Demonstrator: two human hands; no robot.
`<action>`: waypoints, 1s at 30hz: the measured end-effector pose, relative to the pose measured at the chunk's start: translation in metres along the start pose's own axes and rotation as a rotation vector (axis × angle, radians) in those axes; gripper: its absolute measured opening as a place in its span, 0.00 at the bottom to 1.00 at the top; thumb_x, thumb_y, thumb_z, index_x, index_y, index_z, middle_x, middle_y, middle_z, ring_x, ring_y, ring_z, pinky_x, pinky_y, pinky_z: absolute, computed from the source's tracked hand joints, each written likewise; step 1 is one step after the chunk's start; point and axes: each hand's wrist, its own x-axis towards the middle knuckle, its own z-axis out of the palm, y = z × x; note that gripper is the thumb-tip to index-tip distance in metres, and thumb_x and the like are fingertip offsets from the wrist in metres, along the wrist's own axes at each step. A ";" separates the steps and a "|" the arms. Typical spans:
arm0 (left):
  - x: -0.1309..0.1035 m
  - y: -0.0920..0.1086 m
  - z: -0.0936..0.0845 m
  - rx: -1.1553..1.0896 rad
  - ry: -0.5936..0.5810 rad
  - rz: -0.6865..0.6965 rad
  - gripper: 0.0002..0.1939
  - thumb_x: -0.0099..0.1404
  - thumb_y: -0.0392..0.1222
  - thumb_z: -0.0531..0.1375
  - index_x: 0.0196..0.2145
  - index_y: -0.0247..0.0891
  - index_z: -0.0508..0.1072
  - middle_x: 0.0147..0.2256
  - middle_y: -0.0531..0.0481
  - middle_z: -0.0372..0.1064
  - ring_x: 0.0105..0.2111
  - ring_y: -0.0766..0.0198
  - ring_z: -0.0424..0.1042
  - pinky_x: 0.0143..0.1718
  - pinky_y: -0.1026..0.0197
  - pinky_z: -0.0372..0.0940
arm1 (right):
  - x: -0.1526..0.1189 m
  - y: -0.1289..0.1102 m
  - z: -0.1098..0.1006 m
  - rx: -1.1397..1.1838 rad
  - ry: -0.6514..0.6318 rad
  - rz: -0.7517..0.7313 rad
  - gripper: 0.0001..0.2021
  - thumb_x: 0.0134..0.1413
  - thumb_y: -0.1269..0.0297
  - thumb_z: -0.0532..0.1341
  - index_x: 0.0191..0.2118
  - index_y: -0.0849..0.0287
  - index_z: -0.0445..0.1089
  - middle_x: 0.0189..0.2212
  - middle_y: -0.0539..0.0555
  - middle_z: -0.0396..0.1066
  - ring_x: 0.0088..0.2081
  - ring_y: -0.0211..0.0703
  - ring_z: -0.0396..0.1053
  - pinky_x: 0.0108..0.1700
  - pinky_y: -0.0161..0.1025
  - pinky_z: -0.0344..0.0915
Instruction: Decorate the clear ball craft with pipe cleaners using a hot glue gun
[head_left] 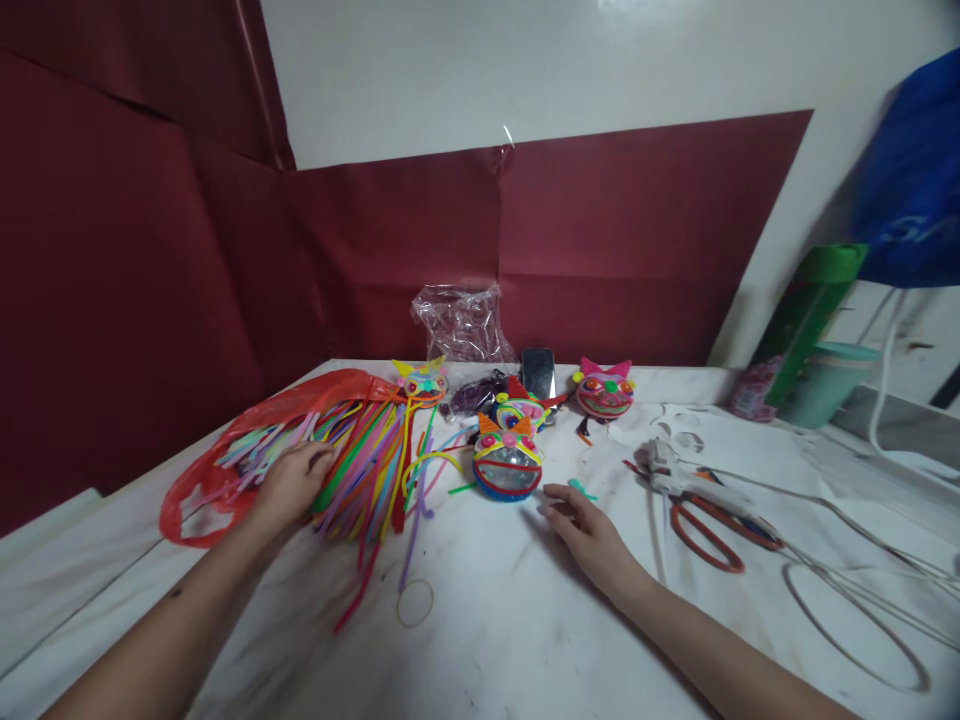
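At a white table (480,650) whose far edge meets maroon sheeting (637,230), open room stretches from the near foreground up between the hands. A red bag (180,505) lies spread at left, pipe cleaners (367,465) fanned past its right side. At right, a glue gun (701,490) overlaps scissors (740,522). The left hand (296,480) is among the pipe cleaners, fingers curled; whether it grips any cannot be told. The right hand (585,530), loosely open, has its fingertips just beside an orange-eared head (508,465) at center. A pink-eared head (604,392) sits by the far edge; a rubber band (433,600) lies nearer.
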 end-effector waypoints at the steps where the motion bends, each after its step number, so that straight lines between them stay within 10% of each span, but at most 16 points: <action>1: -0.001 0.001 -0.002 -0.013 0.006 -0.016 0.16 0.58 0.47 0.49 0.32 0.40 0.74 0.36 0.45 0.75 0.38 0.55 0.72 0.44 0.57 0.63 | 0.000 0.000 0.000 0.001 0.004 -0.001 0.19 0.49 0.47 0.59 0.42 0.55 0.70 0.33 0.54 0.75 0.34 0.49 0.72 0.35 0.41 0.69; 12: -0.012 -0.019 -0.027 -0.018 0.132 -0.213 0.16 0.62 0.47 0.48 0.31 0.39 0.72 0.27 0.50 0.73 0.31 0.60 0.71 0.33 0.64 0.63 | 0.000 0.001 -0.001 -0.021 -0.004 0.069 0.26 0.37 0.42 0.63 0.38 0.59 0.72 0.30 0.56 0.76 0.33 0.49 0.73 0.36 0.40 0.71; 30: -0.019 -0.024 -0.009 0.190 -0.169 -0.244 0.07 0.51 0.35 0.55 0.19 0.39 0.72 0.26 0.42 0.74 0.31 0.54 0.73 0.33 0.59 0.60 | 0.001 0.010 -0.002 -0.039 -0.024 0.064 0.24 0.39 0.45 0.63 0.39 0.58 0.72 0.34 0.56 0.77 0.37 0.51 0.73 0.38 0.42 0.71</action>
